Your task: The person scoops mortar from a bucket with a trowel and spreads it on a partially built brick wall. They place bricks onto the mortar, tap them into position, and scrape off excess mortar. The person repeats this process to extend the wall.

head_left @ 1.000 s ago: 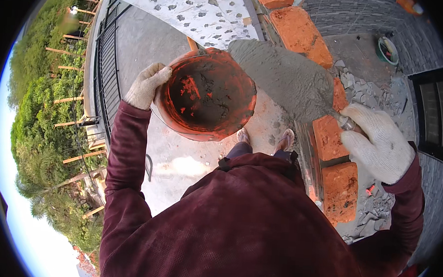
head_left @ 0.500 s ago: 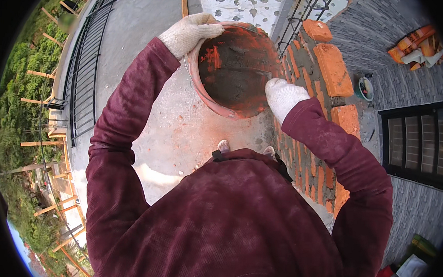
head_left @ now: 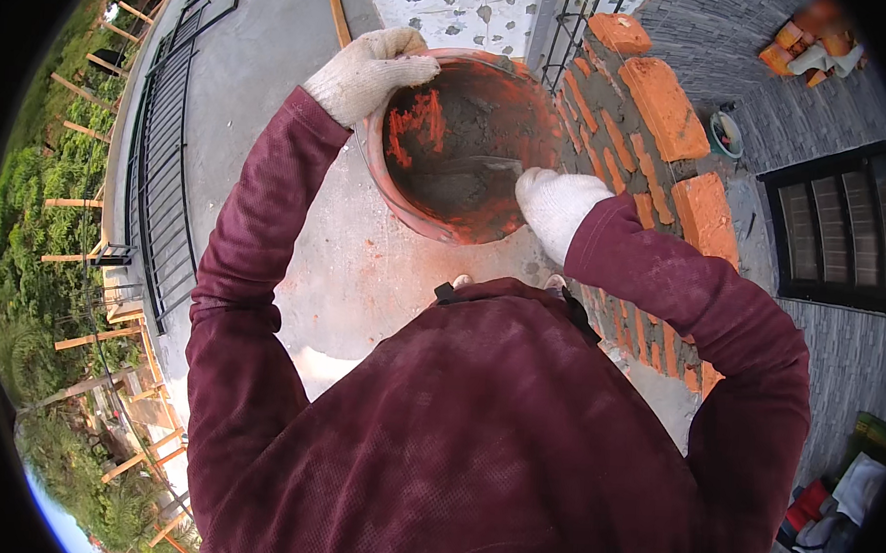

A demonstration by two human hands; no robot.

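My left hand, in a white knit glove, grips the rim of a red bucket at its upper left. Grey wet mortar lies inside, and smears of it and of red cover the inner wall. In the other white glove, my right hand is closed at the bucket's right rim. From that fist a trowel reaches into the bucket, its metal blade in the mortar; its handle is hidden by the glove. The bucket is tipped so that its mouth faces me.
Right of the bucket runs a brick wall with fresh mortar and orange bricks on top. Rebar rises at its far end. A black railing edges the left side. A small bucket stands beyond the wall.
The trowel blade shows more clearly, lying in the mortar. My right hand has shifted slightly left with it. My left hand keeps its hold on the rim.
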